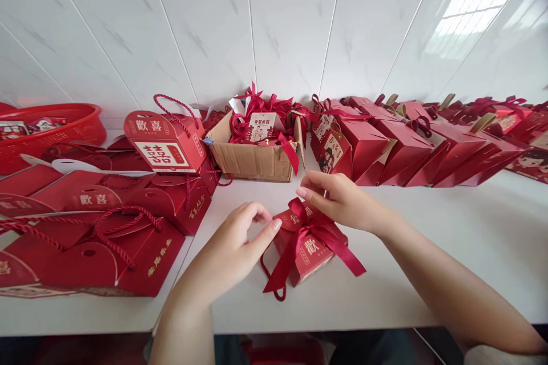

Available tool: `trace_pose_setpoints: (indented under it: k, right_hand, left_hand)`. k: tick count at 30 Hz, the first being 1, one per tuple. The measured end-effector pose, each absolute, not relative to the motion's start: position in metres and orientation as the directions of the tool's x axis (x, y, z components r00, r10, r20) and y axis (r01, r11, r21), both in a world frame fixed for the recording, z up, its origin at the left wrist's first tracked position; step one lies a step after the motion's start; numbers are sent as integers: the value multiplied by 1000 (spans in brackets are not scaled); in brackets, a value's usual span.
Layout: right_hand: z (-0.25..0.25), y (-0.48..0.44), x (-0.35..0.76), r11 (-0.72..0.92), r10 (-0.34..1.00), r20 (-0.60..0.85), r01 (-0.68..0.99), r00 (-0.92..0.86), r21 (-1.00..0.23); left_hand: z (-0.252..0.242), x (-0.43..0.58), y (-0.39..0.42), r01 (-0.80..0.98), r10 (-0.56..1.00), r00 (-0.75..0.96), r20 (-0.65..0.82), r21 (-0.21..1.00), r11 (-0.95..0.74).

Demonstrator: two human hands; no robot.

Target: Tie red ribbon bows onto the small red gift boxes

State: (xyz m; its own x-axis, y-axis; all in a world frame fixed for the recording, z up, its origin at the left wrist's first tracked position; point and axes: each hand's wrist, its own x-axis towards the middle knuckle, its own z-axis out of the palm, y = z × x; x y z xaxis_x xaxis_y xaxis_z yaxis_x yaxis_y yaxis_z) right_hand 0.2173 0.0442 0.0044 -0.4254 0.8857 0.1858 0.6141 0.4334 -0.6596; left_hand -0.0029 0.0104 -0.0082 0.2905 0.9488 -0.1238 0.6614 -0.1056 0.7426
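A small red gift box (309, 252) with gold characters stands on the white table (449, 239) in front of me. A dark red ribbon bow (305, 222) is tied over its top, with tails trailing to the front and right. My left hand (233, 245) is at the box's left edge, fingers curled, thumb and forefinger close together near the lid. My right hand (338, 199) reaches over the top, fingertips pinched at the bow. A red cord handle (274, 288) hangs off the box's front left corner.
Flat and folded red boxes with cord handles (98, 228) pile up on the left. An open cardboard carton (257, 157) full of ribbons and tags sits at the back centre. A row of finished red boxes (411, 145) lines the tiled wall. A red basket (51, 128) stands far left.
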Motion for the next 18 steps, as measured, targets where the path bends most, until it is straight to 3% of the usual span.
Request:
trace_pose_setpoints:
  k: [4,8,13,18]
  right_hand:
    - [9,43,236,359,928,183,649,-324,-671]
    - [-1,36,256,185,961,-5,653,-278,-735]
    - [-26,27,258,160,924,-28,453,-382,-877]
    - [-36,22,252,81,929,-23,265,-369,-961]
  left_hand:
    - [-16,12,20,501,977,187,-106,865,-2]
    - [-24,26,26,361,965,240,-105,932,11]
    - [-27,39,24,316,973,230,-22,947,-53]
    - [-31,46,24,302,974,225,-5,951,-65]
